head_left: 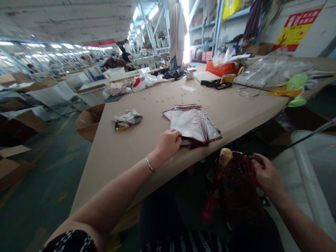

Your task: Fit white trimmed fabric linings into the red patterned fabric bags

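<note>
**Both hands on fabric: white stack up top, dark red bundle down low!**

Over to the left hand (168,144), a silver bracelet (149,164) at the wrist, fingers curled and pressed against the near edge of a stack of white fabric pieces (190,123), dark red patterned trim along the borders. Firm grip or just a touch? Impossible to call from here. The stack flat on the tan tabletop (131,157), dead ahead at 12 o'clock, just short of the far edge.

And at 4 o'clock, below the tabletop edge, the right hand (266,174), partly closed, fingers at the rim of a dark red patterned fabric (236,185). Hold or mere contact? Cannot tell. A cream knob (225,156) poking up just beside that fabric!

Around the stack: crumpled white cloth (127,117) at 11 o'clock, well apart from both hands; an orange plastic tub (220,68) and a black strap (216,84) at 1 o'clock; clear plastic bags (273,70) at 2 o'clock. Far off at 11 o'clock, a person in white (127,47), among the long factory rows.
</note>
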Action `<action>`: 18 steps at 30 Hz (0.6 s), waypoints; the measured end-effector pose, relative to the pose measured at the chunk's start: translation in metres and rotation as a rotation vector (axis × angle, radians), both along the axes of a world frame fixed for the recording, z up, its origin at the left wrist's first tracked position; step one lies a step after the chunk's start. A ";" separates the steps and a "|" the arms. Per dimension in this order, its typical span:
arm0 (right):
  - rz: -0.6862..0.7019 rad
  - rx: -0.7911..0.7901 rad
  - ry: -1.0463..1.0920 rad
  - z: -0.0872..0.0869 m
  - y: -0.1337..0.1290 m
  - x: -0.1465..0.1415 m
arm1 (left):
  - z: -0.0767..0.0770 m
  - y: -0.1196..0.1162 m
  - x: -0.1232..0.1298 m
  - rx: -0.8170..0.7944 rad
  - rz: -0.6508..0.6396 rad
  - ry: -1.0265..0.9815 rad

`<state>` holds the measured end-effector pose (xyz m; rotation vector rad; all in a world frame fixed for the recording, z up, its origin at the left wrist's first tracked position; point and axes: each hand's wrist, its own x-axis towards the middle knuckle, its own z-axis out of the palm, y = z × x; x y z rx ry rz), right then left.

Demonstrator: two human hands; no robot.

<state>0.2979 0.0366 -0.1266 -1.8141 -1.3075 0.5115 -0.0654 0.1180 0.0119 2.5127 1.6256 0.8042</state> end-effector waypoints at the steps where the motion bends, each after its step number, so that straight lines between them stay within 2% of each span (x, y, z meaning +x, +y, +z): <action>1: 0.035 0.121 0.003 0.031 0.006 -0.015 | 0.005 0.002 0.002 0.038 0.000 -0.057; 3: 0.282 0.437 -0.124 0.095 0.017 -0.056 | 0.017 0.006 0.008 0.114 -0.014 -0.136; 4: 0.426 0.545 -0.192 0.124 0.022 -0.080 | 0.024 0.006 0.011 0.145 -0.024 -0.148; 5: 0.530 0.596 -0.248 0.147 0.028 -0.103 | 0.030 0.006 0.014 0.165 -0.034 -0.142; 7: 0.654 0.537 -0.426 0.178 0.041 -0.145 | 0.041 0.002 0.019 0.175 -0.050 -0.089; 9: 0.684 0.383 -0.611 0.187 0.054 -0.174 | 0.048 -0.005 0.021 0.167 -0.056 -0.010; 11: 0.676 0.218 -0.771 0.185 0.065 -0.187 | 0.051 -0.014 0.018 0.162 -0.051 0.052; 14: 0.642 0.042 -0.897 0.178 0.072 -0.185 | 0.046 -0.028 0.006 0.162 -0.027 0.107; 18: 0.553 -0.031 -0.871 0.176 0.056 -0.164 | 0.022 -0.042 -0.014 0.051 0.088 0.069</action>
